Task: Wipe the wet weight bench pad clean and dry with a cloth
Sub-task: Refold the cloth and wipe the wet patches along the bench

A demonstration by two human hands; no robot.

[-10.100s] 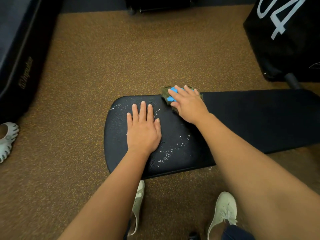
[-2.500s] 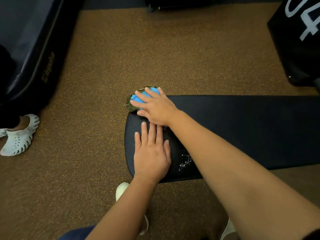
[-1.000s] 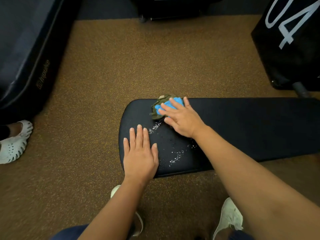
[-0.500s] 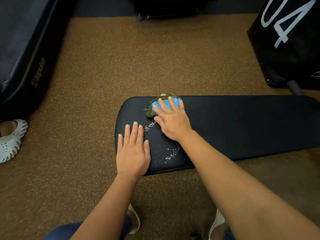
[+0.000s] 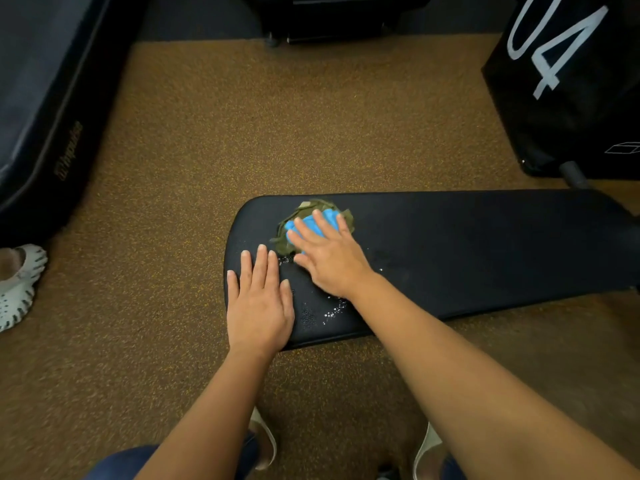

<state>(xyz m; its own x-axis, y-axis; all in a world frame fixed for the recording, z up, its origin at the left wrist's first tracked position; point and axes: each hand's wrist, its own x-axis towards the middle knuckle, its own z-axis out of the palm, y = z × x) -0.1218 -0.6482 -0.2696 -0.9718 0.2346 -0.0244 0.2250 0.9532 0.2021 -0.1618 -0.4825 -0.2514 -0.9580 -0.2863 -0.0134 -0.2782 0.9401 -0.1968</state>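
Observation:
A long black bench pad [image 5: 467, 247] lies across the brown speckled floor. A bunched blue and olive cloth [image 5: 313, 220] sits near its far left edge, and my right hand [image 5: 329, 254] presses flat on it, fingers spread over the cloth. My left hand [image 5: 259, 303] rests palm down on the pad's near left corner, holding nothing. Small water drops [image 5: 330, 310] glisten on the pad between my wrists, with a few more by the cloth.
A dark padded mat [image 5: 41, 98] lies at the left. A black box marked 04 [image 5: 568, 81] stands at the right, with dark equipment [image 5: 332, 19] at the back. Another person's white clog [image 5: 17, 285] is at the left edge. My shoes [image 5: 266, 441] show below.
Over the last second my right hand has kept rubbing the cloth along the pad's far edge. Fewer drops show on the pad. My left hand has stayed flat on the near corner.

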